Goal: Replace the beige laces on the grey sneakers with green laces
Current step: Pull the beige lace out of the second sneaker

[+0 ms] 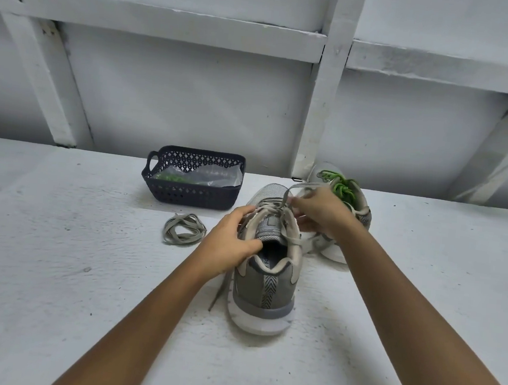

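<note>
A grey sneaker [263, 289] stands in the middle of the white surface, heel toward me, still threaded with a beige lace [279, 208]. My left hand [229, 244] grips the left side of its collar. My right hand [319, 211] pinches a strand of the beige lace and pulls it up over the tongue. Behind my right hand lies the second grey sneaker [348, 201], partly hidden, with a green lace [341, 186] in it. A loose beige lace [184, 228] lies coiled to the left of the sneaker.
A dark blue perforated basket [190, 192] stands at the back left, holding a clear plastic bag [213, 177] and something green. Behind the surface rises a white wall with wooden framing [323, 106].
</note>
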Tool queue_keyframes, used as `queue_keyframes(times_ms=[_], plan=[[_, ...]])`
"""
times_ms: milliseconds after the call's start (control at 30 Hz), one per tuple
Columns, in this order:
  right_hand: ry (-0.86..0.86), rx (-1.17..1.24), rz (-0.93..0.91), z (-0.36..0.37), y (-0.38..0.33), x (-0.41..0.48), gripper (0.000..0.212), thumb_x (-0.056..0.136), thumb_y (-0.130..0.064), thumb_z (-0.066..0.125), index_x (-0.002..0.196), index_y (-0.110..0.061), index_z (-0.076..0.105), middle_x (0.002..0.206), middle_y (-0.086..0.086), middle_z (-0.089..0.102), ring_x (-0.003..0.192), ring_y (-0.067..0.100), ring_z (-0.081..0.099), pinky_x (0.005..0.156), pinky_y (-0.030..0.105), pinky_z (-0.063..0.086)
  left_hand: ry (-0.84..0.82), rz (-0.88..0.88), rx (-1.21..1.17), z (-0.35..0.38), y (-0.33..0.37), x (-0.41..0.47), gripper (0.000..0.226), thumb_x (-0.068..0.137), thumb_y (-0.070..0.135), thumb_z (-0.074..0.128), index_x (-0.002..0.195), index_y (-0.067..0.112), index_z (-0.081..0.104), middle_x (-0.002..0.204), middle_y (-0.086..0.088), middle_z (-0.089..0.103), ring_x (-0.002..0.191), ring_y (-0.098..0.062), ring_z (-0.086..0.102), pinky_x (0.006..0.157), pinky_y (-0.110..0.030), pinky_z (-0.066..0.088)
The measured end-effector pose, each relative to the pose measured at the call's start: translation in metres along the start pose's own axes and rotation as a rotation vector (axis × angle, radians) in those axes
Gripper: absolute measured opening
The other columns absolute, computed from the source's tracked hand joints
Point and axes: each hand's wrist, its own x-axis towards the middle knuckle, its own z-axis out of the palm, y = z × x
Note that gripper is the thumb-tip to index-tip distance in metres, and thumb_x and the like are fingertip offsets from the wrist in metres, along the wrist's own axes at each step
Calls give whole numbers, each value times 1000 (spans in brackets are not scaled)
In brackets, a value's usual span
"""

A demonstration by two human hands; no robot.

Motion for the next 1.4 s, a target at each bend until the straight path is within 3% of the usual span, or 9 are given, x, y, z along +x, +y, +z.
queue_keyframes(times_ms=[133, 300, 433, 533, 633, 967, 1100, 1167, 1400], plan=[[79, -183, -103, 5, 1, -3, 25, 92, -10, 58, 68, -3, 60, 62, 10, 57, 51, 16, 53, 37, 14, 40, -4, -5, -4, 0, -1, 0, 64, 82, 16, 62, 139, 31, 38, 139, 4, 46, 120, -12, 48, 93, -27, 39], [165, 311, -37, -6, -10, 4, 25, 98, -5, 40, 76, -6, 52, 65, 7, 55, 50, 13, 56, 38, 20, 48, -12, -9, -12, 0, -1, 1, 64, 82, 16, 62, 139, 31, 38, 138, 5, 46, 119, -11, 49, 91, -26, 39], [269, 422, -44, -7, -9, 7, 24, 100, -14, 39, 80, -8, 51, 68, 6, 52, 54, 15, 55, 43, 23, 47, -21, -13, -24, 0, -2, 1, 65, 79, 19, 64, 139, 29, 39, 136, 4, 48, 119, -11, 50, 94, -28, 41], [121, 211, -28, 0, -4, -1, 22, 98, -22, 48, 87, -5, 57, 67, 5, 54, 53, 14, 55, 41, 19, 46, -23, -19, -35, 0, -1, 1, 72, 64, 32, 58, 135, 31, 44, 131, 5, 52, 114, -11, 53, 93, -29, 45], [99, -149, -97, 6, 2, -5, 26, 93, -18, 58, 71, -5, 60, 59, 4, 54, 49, 12, 51, 35, 10, 36, -23, -18, -36, 0, -1, 2, 66, 67, 29, 60, 132, 32, 47, 127, 3, 54, 111, -12, 55, 91, -29, 46], [379, 336, -140, -7, -5, 8, 36, 102, -20, 38, 72, -5, 52, 66, 8, 56, 54, 15, 58, 44, 23, 51, -20, -15, -25, 2, -4, 3, 73, 59, 35, 54, 132, 32, 47, 128, 4, 53, 113, -10, 53, 95, -31, 45], [96, -3, -67, 3, 2, -5, 26, 96, -22, 55, 77, -5, 60, 65, 6, 57, 55, 14, 55, 44, 17, 46, -25, -8, -37, 2, -4, 3, 74, 60, 34, 55, 133, 31, 47, 129, 3, 52, 113, -9, 52, 94, -29, 45], [109, -112, -89, 6, 6, -4, 22, 93, -16, 59, 74, -6, 62, 61, 5, 57, 52, 13, 52, 40, 14, 42, -25, -5, -38, 2, -4, 3, 73, 60, 34, 55, 133, 31, 47, 129, 4, 52, 113, -9, 52, 94, -29, 44], [388, 293, -146, -8, -2, 9, 32, 100, -11, 40, 70, -9, 52, 66, 8, 56, 52, 14, 55, 39, 18, 47, -28, 4, -43, 2, -5, 4, 71, 61, 34, 55, 132, 30, 48, 128, 5, 53, 113, -8, 52, 90, -25, 43]])
